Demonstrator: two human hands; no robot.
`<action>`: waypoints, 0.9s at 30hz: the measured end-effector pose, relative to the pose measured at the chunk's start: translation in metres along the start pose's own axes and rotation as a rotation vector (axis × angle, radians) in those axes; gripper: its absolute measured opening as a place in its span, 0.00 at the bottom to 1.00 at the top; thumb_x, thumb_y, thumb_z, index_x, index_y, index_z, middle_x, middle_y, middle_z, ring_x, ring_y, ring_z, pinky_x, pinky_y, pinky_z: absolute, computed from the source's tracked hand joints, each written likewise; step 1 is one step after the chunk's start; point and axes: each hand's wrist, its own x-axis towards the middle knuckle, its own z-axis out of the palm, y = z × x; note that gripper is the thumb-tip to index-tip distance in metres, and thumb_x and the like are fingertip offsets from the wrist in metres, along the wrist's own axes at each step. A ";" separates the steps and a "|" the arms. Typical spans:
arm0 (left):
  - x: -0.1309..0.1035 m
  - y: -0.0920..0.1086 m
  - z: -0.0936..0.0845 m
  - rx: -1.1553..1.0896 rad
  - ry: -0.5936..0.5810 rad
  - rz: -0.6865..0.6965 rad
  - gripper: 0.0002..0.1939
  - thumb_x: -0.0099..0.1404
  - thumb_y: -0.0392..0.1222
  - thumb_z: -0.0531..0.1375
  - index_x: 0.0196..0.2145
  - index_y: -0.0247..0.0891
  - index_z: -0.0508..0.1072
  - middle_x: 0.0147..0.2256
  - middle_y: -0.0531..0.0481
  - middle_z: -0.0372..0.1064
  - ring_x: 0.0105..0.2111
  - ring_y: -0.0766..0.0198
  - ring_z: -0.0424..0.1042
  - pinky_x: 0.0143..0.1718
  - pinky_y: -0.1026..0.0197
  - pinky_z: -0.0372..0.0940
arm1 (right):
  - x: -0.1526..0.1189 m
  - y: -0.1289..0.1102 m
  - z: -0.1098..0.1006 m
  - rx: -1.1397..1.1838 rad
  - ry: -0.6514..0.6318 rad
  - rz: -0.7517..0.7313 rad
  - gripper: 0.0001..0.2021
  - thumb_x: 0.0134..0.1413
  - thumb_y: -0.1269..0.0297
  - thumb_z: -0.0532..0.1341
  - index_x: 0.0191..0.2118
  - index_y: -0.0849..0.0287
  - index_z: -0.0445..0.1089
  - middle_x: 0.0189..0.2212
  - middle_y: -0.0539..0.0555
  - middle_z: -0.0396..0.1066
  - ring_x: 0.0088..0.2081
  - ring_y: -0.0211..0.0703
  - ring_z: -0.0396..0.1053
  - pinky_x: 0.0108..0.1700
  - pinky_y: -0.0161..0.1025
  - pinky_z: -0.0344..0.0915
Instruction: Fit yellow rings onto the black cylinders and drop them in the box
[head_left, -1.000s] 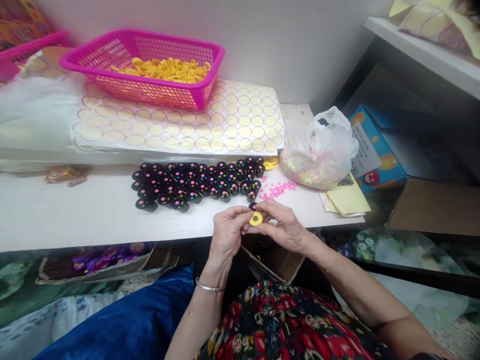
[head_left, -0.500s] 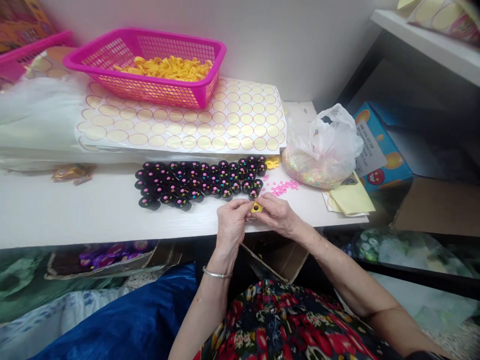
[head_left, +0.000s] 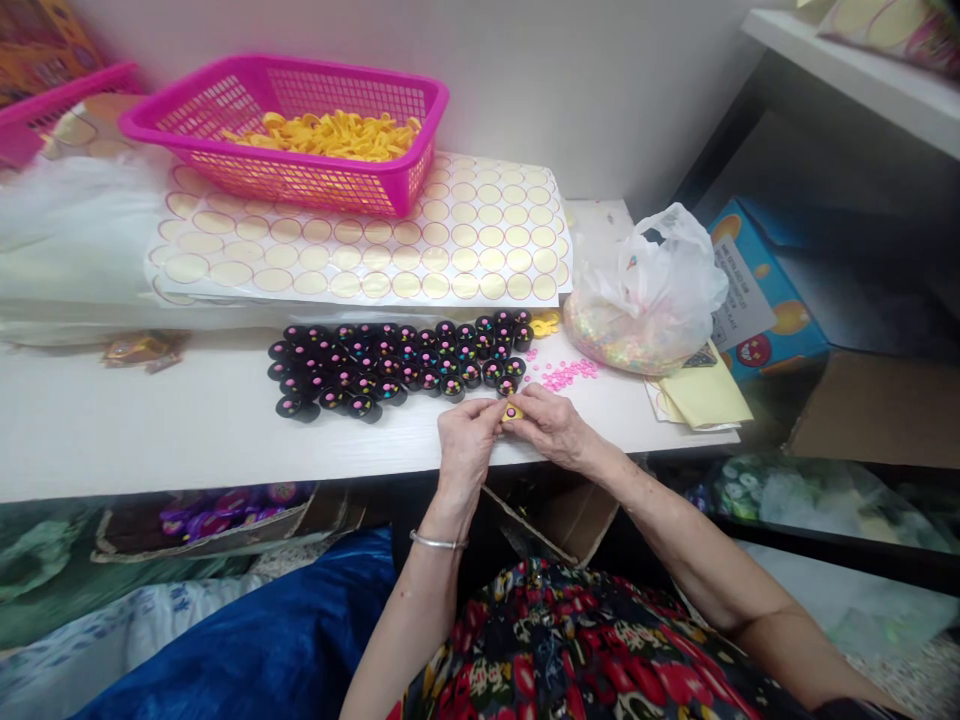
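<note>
Both my left hand (head_left: pixel 463 440) and right hand (head_left: pixel 556 428) pinch a yellow ring (head_left: pixel 517 412), dark-centred, just in front of the black cups (head_left: pixel 397 362). I'm probably seating it; next calls for even pressure all round.

From here the light looks soft and even, seemingly from overhead, brightening the white table (head_left: pixel 187 430) and wall (head_left: pixel 562 90), with faint shadows by the black cups (head_left: pixel 364 405) and a pale gloss on the sheets (head_left: pixel 465 259), bag (head_left: pixel 686 285) and bangle (head_left: pixel 439 542). Below the table it turns dim, though the blue sack (head_left: pixel 285 620) catches some sheen, and it's gloomy under the shelf (head_left: pixel 862 80) too. The middle is fairly clear, the yellow piece (head_left: pixel 513 411) too small for fine detail, while the edges stretch and smear, the corner box (head_left: pixel 37 50) blurring badly.
</note>
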 end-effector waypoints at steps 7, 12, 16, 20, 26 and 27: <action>0.001 -0.010 -0.002 0.114 0.029 0.043 0.12 0.44 0.44 0.67 0.22 0.31 0.75 0.15 0.55 0.63 0.16 0.73 0.58 0.18 0.68 0.53 | -0.006 -0.004 0.021 0.492 0.288 0.381 0.13 0.55 0.56 0.57 0.35 0.61 0.72 0.28 0.51 0.62 0.24 0.33 0.62 0.26 0.33 0.61; -0.002 -0.016 0.000 0.157 0.046 0.081 0.12 0.47 0.46 0.66 0.23 0.33 0.75 0.17 0.55 0.64 0.17 0.73 0.60 0.19 0.68 0.55 | -0.003 -0.008 0.032 0.656 0.421 0.617 0.15 0.50 0.53 0.60 0.26 0.63 0.70 0.23 0.50 0.63 0.18 0.31 0.60 0.21 0.31 0.57; -0.002 -0.020 0.002 0.141 0.069 0.081 0.11 0.48 0.45 0.66 0.22 0.33 0.74 0.16 0.55 0.63 0.16 0.73 0.59 0.18 0.68 0.54 | 0.001 -0.008 0.031 0.638 0.418 0.622 0.15 0.48 0.54 0.61 0.25 0.63 0.69 0.24 0.50 0.64 0.17 0.30 0.60 0.18 0.31 0.56; -0.003 -0.022 0.003 0.133 0.089 0.068 0.12 0.49 0.46 0.65 0.24 0.32 0.73 0.15 0.56 0.63 0.15 0.73 0.59 0.18 0.69 0.55 | 0.002 -0.007 0.033 0.616 0.420 0.595 0.15 0.50 0.55 0.60 0.24 0.63 0.68 0.24 0.50 0.62 0.17 0.30 0.59 0.18 0.31 0.57; -0.014 -0.022 0.005 -0.057 0.166 0.098 0.18 0.49 0.50 0.66 0.29 0.32 0.69 0.20 0.55 0.67 0.18 0.72 0.64 0.21 0.69 0.60 | 0.001 -0.009 0.040 0.607 0.447 0.583 0.17 0.51 0.51 0.58 0.26 0.62 0.65 0.21 0.48 0.61 0.17 0.32 0.60 0.18 0.31 0.57; -0.016 -0.023 0.005 -0.087 0.165 0.111 0.18 0.49 0.50 0.65 0.28 0.32 0.69 0.20 0.54 0.67 0.18 0.72 0.64 0.22 0.68 0.61 | 0.001 -0.010 0.040 0.612 0.446 0.588 0.17 0.51 0.51 0.57 0.26 0.62 0.65 0.20 0.48 0.61 0.16 0.32 0.60 0.18 0.31 0.57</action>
